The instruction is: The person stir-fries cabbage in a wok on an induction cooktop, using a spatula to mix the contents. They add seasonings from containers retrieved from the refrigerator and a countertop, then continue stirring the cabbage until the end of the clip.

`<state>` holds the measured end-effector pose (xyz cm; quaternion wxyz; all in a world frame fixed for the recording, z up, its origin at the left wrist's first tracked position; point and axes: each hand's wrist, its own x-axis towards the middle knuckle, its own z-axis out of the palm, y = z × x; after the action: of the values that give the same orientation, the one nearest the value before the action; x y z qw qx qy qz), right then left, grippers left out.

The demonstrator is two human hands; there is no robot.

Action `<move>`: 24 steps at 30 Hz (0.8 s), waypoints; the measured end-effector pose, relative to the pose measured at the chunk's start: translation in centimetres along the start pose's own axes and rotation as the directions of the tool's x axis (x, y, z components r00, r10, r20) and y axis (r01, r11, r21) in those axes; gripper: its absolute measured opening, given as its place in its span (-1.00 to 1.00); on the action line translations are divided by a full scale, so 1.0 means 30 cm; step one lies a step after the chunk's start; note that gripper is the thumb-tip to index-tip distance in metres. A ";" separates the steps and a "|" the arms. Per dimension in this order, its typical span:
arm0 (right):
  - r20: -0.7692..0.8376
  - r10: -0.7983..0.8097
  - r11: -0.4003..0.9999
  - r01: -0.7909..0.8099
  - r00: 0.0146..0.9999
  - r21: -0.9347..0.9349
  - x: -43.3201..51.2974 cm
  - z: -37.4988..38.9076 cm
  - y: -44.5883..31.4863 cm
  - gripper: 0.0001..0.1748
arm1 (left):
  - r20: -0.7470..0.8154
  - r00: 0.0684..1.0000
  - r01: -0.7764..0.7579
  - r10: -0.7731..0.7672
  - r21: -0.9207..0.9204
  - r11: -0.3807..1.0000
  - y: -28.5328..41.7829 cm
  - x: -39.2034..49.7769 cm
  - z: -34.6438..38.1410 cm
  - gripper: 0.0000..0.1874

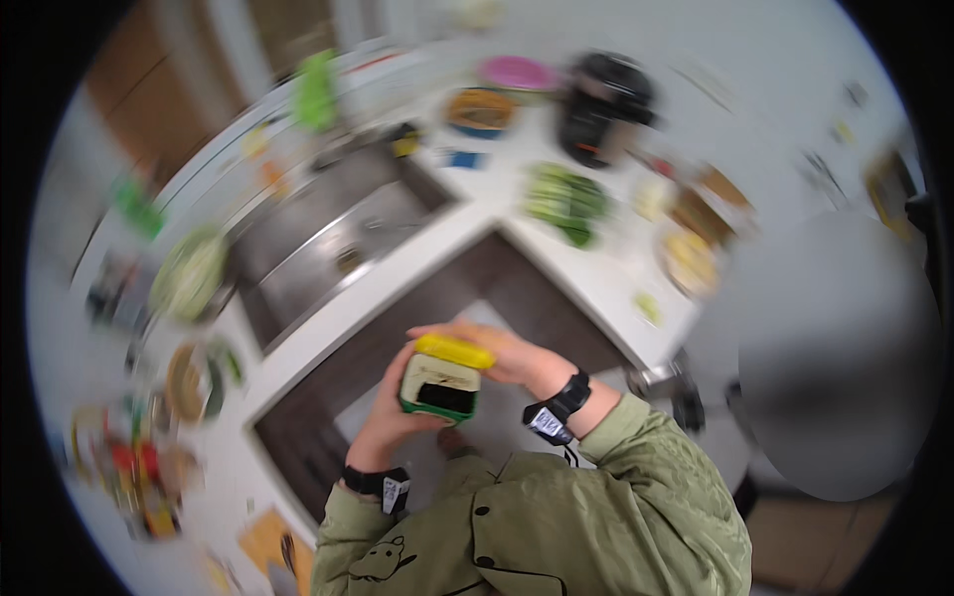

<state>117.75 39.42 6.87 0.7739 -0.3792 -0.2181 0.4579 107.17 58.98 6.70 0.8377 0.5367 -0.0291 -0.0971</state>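
Note:
A small box-shaped container (441, 376) with a green lower edge and a pale face bearing writing is held in front of my body. My left hand (391, 410) wraps its near and left sides. Across its top edge sits a yellow lid (453, 351), and my right hand (507, 352) grips along that lid from behind. Whether the lid is loose or fastened cannot be told, and my right fingertips are partly hidden behind it. Both hands are over the floor, inside the corner of the white counter (373, 305).
A steel sink (298, 287) lies ahead left. Cut leafy greens (563, 197) and a black appliance (605, 104) occupy the right-hand counter. At left are a pale green bowl (190, 276), several bottles (141, 477) and a wooden board (261, 536). A blurred grey patch hides the far right.

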 end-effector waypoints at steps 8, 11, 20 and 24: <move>-0.354 -0.609 0.258 -0.245 0.710 -0.935 -1.102 0.107 -0.102 -0.40 | 0.601 0.765 0.073 -0.230 0.274 0.959 -0.310 0.249 0.877 -0.01; -0.408 -0.733 0.334 -0.235 0.545 -0.913 -1.544 0.131 -0.060 -0.40 | 0.749 0.614 0.040 -0.249 0.286 0.957 -0.492 0.185 1.299 -0.06; -0.589 -0.797 0.481 -0.448 0.136 -0.754 -2.566 0.395 0.014 -0.34 | 0.916 0.198 0.018 -0.349 0.353 0.936 -0.853 -0.091 2.359 -0.16; -0.528 -0.848 0.468 -0.534 -0.047 -0.704 -2.836 0.490 0.044 -0.31 | 0.940 -0.008 0.008 -0.342 0.343 0.939 -0.969 -0.177 2.695 -0.14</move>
<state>65.66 -28.87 15.74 0.4184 -0.8512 0.1544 -0.2766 85.78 -24.01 14.82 0.4848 0.4086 -0.5490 -0.5446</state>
